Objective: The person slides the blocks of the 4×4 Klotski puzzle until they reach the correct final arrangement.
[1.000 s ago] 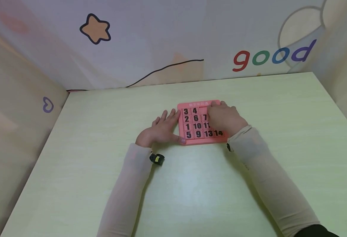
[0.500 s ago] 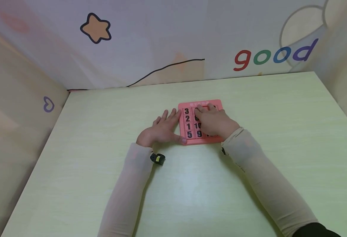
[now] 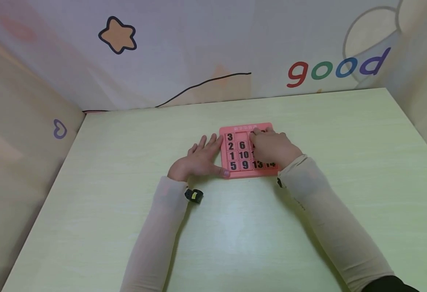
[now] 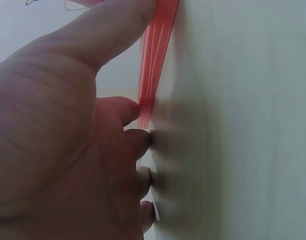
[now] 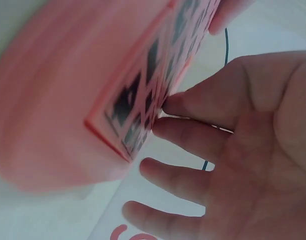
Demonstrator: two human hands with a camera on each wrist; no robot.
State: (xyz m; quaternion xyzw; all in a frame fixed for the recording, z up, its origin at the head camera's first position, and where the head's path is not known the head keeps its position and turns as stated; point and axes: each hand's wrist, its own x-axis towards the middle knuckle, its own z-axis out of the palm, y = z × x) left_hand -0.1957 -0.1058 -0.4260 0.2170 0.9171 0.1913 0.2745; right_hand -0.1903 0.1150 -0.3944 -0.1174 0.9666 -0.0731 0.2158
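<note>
A pink sliding number puzzle lies flat on the table, its tiles marked with black numbers. My left hand rests at its left side, fingers spread, the thumb at the near left corner. In the left wrist view, the thumb and index finger touch the pink frame's edge. Over the right half of the puzzle, my right hand has its fingertips on the top row. The right wrist view shows thumb and index finger touching the tiles, other fingers extended. A gap shows beside tile 3. Some tiles are hidden under the hand.
The pale green table extends around the puzzle on all sides. Behind it stands a printed backdrop with a star and the word "good". A fabric wall borders the table at the left.
My right hand moved left over tile 4, then back to the right. Tile 4 no longer shows beside tile 3; a gap is there now. My left hand stays in place.
</note>
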